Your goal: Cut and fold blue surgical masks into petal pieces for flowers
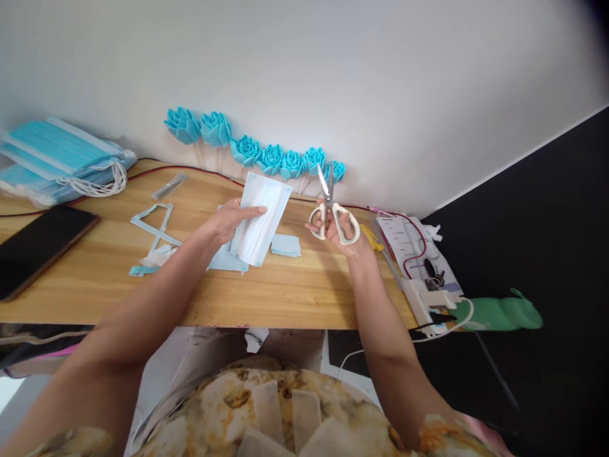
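Note:
My left hand (pixel 233 218) holds up a pale blue face-mask sheet (pixel 259 219) above the wooden table (pixel 285 292), thumb across its front. My right hand (pixel 335 228) grips white-handled scissors (pixel 333 212), fingers through the loops, blades pointing up and nearly closed. The scissors are a little to the right of the sheet, not touching it. More cut blue pieces (pixel 285 245) lie on the table under the sheet.
A row of blue fabric roses (pixel 247 149) leans against the wall. Left: a stack of masks (pixel 61 158), a dark phone (pixel 38 244), blue offcut strips (pixel 155 235). Right: papers (pixel 409 238), a white power strip (pixel 428 298) and cables at the table edge.

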`<state>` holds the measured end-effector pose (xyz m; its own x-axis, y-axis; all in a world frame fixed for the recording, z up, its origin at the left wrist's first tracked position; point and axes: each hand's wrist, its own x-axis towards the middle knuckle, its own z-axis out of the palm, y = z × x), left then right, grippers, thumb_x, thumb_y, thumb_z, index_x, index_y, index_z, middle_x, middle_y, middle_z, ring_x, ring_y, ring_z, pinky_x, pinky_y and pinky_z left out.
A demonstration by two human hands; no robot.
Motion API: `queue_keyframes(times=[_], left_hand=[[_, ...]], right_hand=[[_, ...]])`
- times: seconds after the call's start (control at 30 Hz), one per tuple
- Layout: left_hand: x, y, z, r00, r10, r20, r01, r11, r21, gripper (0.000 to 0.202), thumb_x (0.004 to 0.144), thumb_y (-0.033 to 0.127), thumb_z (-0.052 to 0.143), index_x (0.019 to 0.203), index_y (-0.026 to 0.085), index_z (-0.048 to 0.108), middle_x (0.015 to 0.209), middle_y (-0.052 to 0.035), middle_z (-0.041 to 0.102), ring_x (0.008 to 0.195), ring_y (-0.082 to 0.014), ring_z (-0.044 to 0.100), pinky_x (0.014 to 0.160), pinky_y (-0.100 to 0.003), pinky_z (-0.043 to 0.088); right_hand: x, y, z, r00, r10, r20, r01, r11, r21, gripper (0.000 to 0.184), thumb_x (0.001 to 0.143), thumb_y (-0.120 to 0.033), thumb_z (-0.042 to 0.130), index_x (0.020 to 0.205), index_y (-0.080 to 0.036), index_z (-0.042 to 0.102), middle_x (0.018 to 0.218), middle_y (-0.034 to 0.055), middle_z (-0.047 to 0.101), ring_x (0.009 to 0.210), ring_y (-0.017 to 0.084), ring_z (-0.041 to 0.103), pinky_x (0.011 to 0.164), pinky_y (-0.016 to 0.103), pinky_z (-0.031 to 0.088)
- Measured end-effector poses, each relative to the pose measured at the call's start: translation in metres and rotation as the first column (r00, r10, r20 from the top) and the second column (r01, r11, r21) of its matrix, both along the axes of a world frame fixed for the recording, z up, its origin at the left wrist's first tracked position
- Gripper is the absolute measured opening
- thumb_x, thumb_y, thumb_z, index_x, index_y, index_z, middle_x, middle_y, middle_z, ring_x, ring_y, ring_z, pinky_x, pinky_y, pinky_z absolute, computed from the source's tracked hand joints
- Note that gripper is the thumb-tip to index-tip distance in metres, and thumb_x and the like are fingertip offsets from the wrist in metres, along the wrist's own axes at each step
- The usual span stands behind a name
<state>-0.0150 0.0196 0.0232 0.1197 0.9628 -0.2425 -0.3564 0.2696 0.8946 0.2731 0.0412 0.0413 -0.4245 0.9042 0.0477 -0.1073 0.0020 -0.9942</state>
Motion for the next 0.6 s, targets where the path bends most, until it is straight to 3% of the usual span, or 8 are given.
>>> queue_keyframes(times=[0.07,0.17,0.27,0.43,0.6], left_hand=[[0.001,-0.002,-0.001,0.998,-0.051,-0.024,0.050,0.998,-0.025,0.049,0.045,0.035,0.098,0.083,0.014,0.076,0.080,-0.0073,0.076,0.068,-0.0195,0.065,0.062,-0.031,0.052],[0.004,-0.006,-0.002,0.983,-0.162,-0.082,0.159,0.986,-0.048,0.046,0.047,0.039,0.098,0.080,0.015,0.076,0.076,-0.0068,0.075,0.065,-0.0187,0.064,0.057,-0.028,0.050],[0.007,-0.009,-0.003,0.950,-0.284,-0.129,0.280,0.959,-0.052,0.040,0.052,0.038,0.096,0.079,0.015,0.077,0.078,-0.0072,0.076,0.065,-0.0185,0.065,0.057,-0.027,0.050],[0.013,-0.012,-0.005,0.884,-0.408,-0.228,0.406,0.912,-0.056,0.035,0.056,0.037,0.093,0.082,0.016,0.080,0.081,-0.0070,0.079,0.065,-0.0201,0.069,0.060,-0.028,0.054],[0.011,-0.011,-0.007,0.885,-0.398,-0.240,0.388,0.917,-0.089,0.042,0.062,0.048,0.090,0.087,0.016,0.077,0.083,-0.0066,0.079,0.065,-0.0206,0.069,0.059,-0.028,0.055]], right_hand=[[-0.010,0.000,-0.003,1.000,0.012,0.003,-0.012,1.000,-0.020,0.072,0.067,-0.085,0.068,0.110,-0.028,0.070,0.097,0.0031,0.069,0.082,0.019,0.064,0.088,0.043,0.059],[-0.023,-0.001,-0.018,0.992,-0.014,-0.124,0.006,0.998,-0.069,0.064,0.078,-0.085,0.056,0.106,-0.028,0.067,0.092,0.0010,0.068,0.075,0.015,0.063,0.081,0.037,0.059],[-0.032,-0.006,-0.036,0.974,-0.053,-0.222,0.031,0.995,-0.099,0.059,0.075,-0.079,0.066,0.104,-0.028,0.064,0.083,-0.0025,0.063,0.068,0.014,0.062,0.071,0.033,0.058],[-0.039,-0.016,-0.040,0.990,-0.074,-0.119,0.063,0.994,-0.089,0.060,0.068,-0.054,0.084,0.116,-0.028,0.059,0.079,-0.0059,0.059,0.062,0.013,0.061,0.058,0.029,0.054],[-0.042,-0.021,-0.032,0.979,-0.202,0.032,0.200,0.979,0.048,0.057,0.066,-0.041,0.087,0.113,-0.028,0.057,0.081,-0.0073,0.054,0.057,0.008,0.054,0.051,0.023,0.050]])
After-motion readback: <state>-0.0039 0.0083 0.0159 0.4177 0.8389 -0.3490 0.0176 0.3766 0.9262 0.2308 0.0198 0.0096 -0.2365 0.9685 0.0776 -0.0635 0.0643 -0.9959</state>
